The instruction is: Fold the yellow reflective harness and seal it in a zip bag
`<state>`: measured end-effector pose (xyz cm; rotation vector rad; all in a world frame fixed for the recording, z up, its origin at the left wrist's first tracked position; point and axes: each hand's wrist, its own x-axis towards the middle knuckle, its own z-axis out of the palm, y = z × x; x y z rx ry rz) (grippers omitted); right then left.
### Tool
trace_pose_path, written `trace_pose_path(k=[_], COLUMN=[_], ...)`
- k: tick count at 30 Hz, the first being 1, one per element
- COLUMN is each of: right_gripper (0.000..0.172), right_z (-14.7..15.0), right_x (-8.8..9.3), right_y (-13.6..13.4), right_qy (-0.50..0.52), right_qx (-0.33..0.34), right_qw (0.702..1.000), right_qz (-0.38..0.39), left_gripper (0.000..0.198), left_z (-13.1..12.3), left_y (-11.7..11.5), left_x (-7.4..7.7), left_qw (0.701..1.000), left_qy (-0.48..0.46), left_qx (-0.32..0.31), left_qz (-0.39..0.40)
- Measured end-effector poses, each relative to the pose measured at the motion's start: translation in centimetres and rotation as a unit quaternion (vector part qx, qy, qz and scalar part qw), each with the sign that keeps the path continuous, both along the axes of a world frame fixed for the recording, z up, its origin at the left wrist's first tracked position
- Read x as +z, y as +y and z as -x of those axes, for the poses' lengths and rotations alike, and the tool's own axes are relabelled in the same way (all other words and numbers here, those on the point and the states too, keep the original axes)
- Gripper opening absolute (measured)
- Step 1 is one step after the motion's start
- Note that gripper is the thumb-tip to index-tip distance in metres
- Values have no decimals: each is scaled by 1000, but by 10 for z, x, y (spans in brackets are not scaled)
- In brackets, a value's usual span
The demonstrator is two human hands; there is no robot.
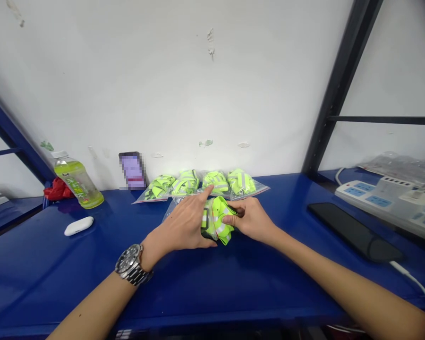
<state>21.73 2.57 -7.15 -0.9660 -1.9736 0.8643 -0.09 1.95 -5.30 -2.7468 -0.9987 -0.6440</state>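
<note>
A small folded neon-yellow vest with grey reflective strips [216,221] lies between both hands over the blue table [205,278]. My left hand [184,224], a metal watch on its wrist, cups the vest's left side with the forefinger stretched forward. My right hand [250,218] pinches the vest's right edge with thumb and fingers. Behind the hands, several bagged neon vests [201,184] lie in a row near the wall. A clear plastic bag [170,210] shows partly under my left hand.
A green drink bottle [77,180] and a red cloth [57,190] stand at the left, a white oval case [78,225] in front. A phone [131,170] leans on the wall. A dark phone [354,232] with cable and a power strip [386,200] lie right.
</note>
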Motion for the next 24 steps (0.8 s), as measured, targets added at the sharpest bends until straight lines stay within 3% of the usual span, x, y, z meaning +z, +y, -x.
trace_pose_path(k=[4, 7, 11, 15, 20, 24], right_gripper=[35, 31, 11, 11, 15, 19], right_z=[4, 10, 17, 23, 28, 32], right_x=[-1, -4, -14, -23, -21, -17], right_y=[0, -6, -13, -15, -15, -21], right_qy=[84, 95, 34, -50, -243, -338], right_qx=[62, 88, 54, 6, -93, -173], right_qw=[989, 985, 998, 995, 940, 900], right_qz=[103, 113, 18, -84, -219, -216], left_gripper=[91, 72, 54, 36, 45, 49], left_z=[10, 6, -4, -10, -13, -22], left_y=[3, 2, -4, -10, -13, -16], left_x=[1, -5, -12, -15, -18, -18], left_qw=[999, 999, 1000, 996, 995, 995], left_qy=[28, 31, -1, -8, 7, -10], left_qx=[3, 0, -25, -31, -30, -39], left_qz=[23, 41, -10, -79, -92, -94])
